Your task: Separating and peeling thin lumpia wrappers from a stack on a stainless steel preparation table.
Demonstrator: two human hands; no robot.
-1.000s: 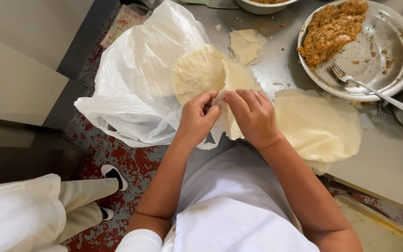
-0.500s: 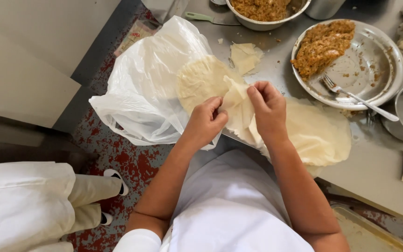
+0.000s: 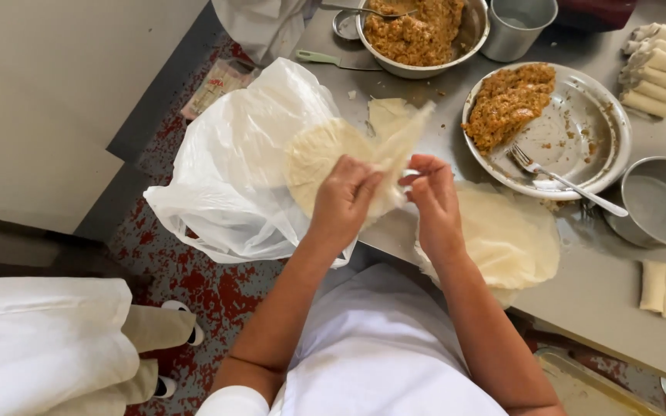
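My left hand (image 3: 346, 194) and my right hand (image 3: 431, 196) both pinch a thin, pale wrapper sheet (image 3: 402, 146) and peel it up off a round stack of wrappers (image 3: 316, 154). The stack lies on a white plastic bag (image 3: 233, 166) at the left edge of the steel table (image 3: 603, 300). A second wrapper sheet (image 3: 506, 239) lies flat on the table just right of my right hand.
A steel plate (image 3: 580, 131) holds brown minced filling (image 3: 506, 104) and a fork (image 3: 564, 179). Behind it are a bowl of filling (image 3: 425, 31) and a metal cup (image 3: 516, 27). Rolled wrappers (image 3: 657, 73) lie far right. Another person in white (image 3: 48, 347) stands at left.
The single wrapper has lifted further off the stack, its far corner now raised in the air. The view has shifted, showing more of the table's back.
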